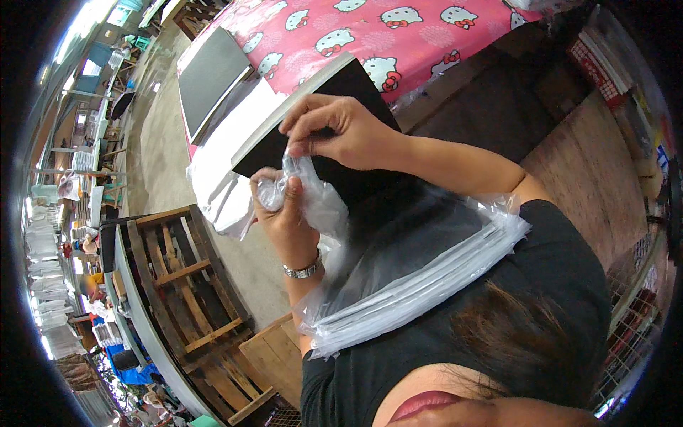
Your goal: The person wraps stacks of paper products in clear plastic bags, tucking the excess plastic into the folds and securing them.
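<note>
Hair (501, 327), left hand (286, 226), right hand (352, 135), fingers (309, 122) tight on plastic (316, 193), near pink tablecloth (420, 39) and pallet (183, 272).

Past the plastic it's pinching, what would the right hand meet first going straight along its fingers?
The right hand would probably meet the pale edge of the thick black block, just beyond; depth is unclear, so it might pass above.

The table (420, 57) is covered with a pink cloth (341, 21) printed with white cat faces. A flat dark-grey book (213, 82) is laid at its left end, with white sheet material (231, 160) beside it. A thick black book (363, 82) is noted at the near edge; its support cannot be confirmed.
</note>
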`<act>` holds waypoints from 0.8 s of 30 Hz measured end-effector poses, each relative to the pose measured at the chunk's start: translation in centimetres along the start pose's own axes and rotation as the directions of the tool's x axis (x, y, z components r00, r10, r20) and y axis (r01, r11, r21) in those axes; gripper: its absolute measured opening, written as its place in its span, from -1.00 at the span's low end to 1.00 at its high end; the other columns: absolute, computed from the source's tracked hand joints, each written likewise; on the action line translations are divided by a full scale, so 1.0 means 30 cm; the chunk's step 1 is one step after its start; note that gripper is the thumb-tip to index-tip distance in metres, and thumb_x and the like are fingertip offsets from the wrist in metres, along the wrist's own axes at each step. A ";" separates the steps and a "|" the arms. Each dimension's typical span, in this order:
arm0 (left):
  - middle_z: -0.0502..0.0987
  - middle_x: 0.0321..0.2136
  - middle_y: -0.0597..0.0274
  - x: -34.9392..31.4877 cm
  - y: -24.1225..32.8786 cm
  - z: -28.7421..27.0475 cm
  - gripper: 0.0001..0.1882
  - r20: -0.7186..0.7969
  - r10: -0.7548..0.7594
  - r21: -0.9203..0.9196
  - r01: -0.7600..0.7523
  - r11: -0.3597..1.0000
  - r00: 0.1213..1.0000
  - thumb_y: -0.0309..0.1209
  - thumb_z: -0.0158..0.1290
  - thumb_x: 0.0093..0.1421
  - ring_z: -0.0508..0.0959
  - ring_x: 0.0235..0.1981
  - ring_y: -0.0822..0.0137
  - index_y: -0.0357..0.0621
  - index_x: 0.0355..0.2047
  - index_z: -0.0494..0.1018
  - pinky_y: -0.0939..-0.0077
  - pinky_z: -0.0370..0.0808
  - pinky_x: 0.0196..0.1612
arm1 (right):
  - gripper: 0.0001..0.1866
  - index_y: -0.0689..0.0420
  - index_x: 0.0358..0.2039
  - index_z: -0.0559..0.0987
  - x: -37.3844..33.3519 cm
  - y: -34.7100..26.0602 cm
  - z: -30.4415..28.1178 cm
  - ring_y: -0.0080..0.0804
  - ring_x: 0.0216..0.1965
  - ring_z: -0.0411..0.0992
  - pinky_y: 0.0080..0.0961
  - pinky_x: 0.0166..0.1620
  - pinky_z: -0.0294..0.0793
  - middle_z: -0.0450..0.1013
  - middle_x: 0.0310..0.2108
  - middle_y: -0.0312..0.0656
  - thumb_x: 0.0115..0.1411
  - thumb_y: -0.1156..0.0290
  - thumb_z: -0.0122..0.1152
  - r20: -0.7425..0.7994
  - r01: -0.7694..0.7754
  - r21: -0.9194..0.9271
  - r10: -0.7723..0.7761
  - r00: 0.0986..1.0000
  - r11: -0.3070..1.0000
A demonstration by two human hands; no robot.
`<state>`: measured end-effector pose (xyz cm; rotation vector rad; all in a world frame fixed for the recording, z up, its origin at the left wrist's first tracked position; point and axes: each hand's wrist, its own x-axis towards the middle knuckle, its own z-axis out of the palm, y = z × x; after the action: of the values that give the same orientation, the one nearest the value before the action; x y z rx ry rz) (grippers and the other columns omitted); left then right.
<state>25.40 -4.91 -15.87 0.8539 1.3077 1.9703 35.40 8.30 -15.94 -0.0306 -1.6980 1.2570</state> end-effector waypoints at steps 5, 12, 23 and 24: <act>0.42 -0.48 0.32 -0.017 0.032 -0.099 -0.75 0.049 -0.125 0.076 0.121 0.990 0.991 -0.21 -0.02 0.25 0.37 -0.53 0.56 -0.14 -0.28 0.34 0.68 0.35 -0.46 | -0.88 0.16 -0.33 0.43 -0.071 -0.041 0.020 -0.58 -0.54 0.42 -0.66 -0.41 0.35 0.42 -0.56 -0.24 0.19 0.40 0.10 0.445 -0.555 0.320 0.396 0.803 0.768; 0.49 -0.26 0.17 -0.154 0.027 -0.430 -0.45 0.133 -0.184 0.160 0.162 0.974 0.974 -0.07 0.04 0.16 0.48 -0.38 0.42 -0.22 0.00 0.30 0.49 0.48 -0.38 | -0.82 0.17 -0.30 0.42 -0.048 -0.085 -0.134 -0.37 -0.36 0.48 -0.46 -0.25 0.47 0.48 -0.42 -0.11 0.25 0.31 -0.01 0.357 -0.413 0.758 0.209 0.910 0.506; 0.50 -0.34 0.05 -0.150 0.026 -0.488 -0.44 0.325 -0.172 0.107 0.144 0.984 0.930 0.00 -0.09 0.23 0.54 -0.39 0.29 -0.29 -0.03 0.27 0.32 0.53 -0.33 | -0.78 0.18 -0.33 0.54 -0.062 -0.056 -0.225 -0.35 -0.25 0.46 -0.47 -0.14 0.41 0.46 -0.36 -0.17 0.16 0.27 0.17 0.495 -0.333 0.184 0.205 0.844 0.925; 0.49 -0.27 0.02 -0.173 -0.002 -0.503 -0.44 0.334 -0.296 0.347 0.176 0.921 0.895 -0.03 -0.07 0.23 0.54 -0.30 0.26 -0.29 -0.01 0.26 0.27 0.53 -0.23 | -0.77 0.18 -0.42 0.51 -0.053 -0.116 -0.204 -0.40 -0.35 0.46 -0.49 -0.24 0.44 0.46 -0.43 -0.19 0.21 0.27 0.10 0.231 -0.441 0.719 0.414 0.881 0.537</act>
<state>16.65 -17.05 -21.38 1.1012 1.4235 1.3417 42.23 10.22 -14.56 0.0821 -1.0717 2.2957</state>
